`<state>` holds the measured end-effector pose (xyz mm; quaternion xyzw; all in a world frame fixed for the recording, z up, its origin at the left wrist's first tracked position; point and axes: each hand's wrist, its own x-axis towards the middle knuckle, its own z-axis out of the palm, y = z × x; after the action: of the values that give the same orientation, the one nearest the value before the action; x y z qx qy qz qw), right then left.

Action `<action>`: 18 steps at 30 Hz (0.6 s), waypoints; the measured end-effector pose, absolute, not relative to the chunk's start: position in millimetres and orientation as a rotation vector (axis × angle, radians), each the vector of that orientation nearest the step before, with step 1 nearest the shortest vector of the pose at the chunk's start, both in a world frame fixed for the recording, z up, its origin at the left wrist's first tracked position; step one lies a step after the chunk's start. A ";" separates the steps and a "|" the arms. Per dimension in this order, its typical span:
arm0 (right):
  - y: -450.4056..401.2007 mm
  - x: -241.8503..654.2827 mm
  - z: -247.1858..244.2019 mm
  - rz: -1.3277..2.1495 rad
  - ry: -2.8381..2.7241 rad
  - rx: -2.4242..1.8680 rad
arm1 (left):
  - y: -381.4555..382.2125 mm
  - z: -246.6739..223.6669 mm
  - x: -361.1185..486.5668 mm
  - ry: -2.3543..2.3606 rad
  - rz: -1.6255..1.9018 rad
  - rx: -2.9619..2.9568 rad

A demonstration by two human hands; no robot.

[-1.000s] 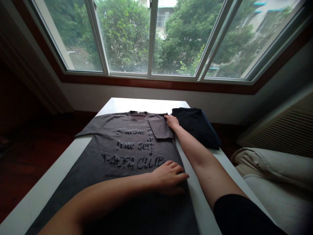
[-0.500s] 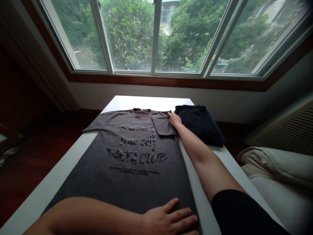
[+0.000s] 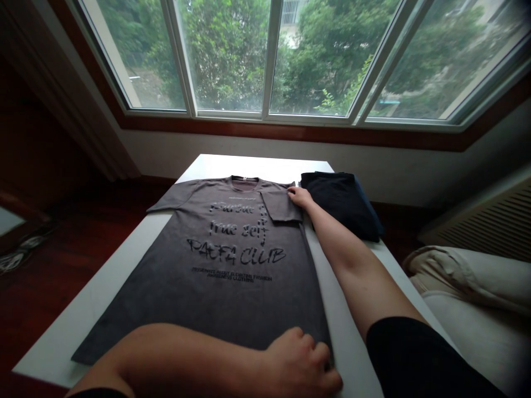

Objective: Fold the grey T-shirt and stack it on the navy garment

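left hand has now curled, gripping the shirt at five o'clock; right hand pinches the sleeve at one, so this side seems secured.

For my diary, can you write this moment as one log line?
left hand: curled at right edge of gray shirt; right hand: at folded sleeve; shirt: print up on white table; dark clothes: right of shirt

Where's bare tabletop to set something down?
White table: far strip between grey T-shirt and window-side edge; left strip between shirt and left edge. Crowded far right: right hand at the folded sleeve, beside dark folded clothes. Near right: left hand, fingers curled, at the shirt's side.
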<state>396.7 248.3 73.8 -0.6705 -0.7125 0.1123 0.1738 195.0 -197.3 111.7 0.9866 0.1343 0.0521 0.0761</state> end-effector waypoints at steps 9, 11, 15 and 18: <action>242.5 401.5 68.4 0.406 -2.004 -1.815 | -195.9 169.8 161.9 0.675 -0.085 2.826; 241.7 396.1 67.9 0.383 -2.031 -1.834 | -209.1 174.1 160.1 0.707 -0.066 2.901; 242.6 387.9 69.2 0.398 -2.033 -1.896 | -220.7 175.6 161.4 0.639 0.071 3.002; 240.4 385.2 70.3 0.353 -2.023 -1.947 | -214.3 169.1 166.6 0.568 0.025 2.852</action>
<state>385.2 240.4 70.3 -0.6797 -0.7062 0.1232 0.1554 166.6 -214.3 169.1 0.9741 0.1939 0.0084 0.1164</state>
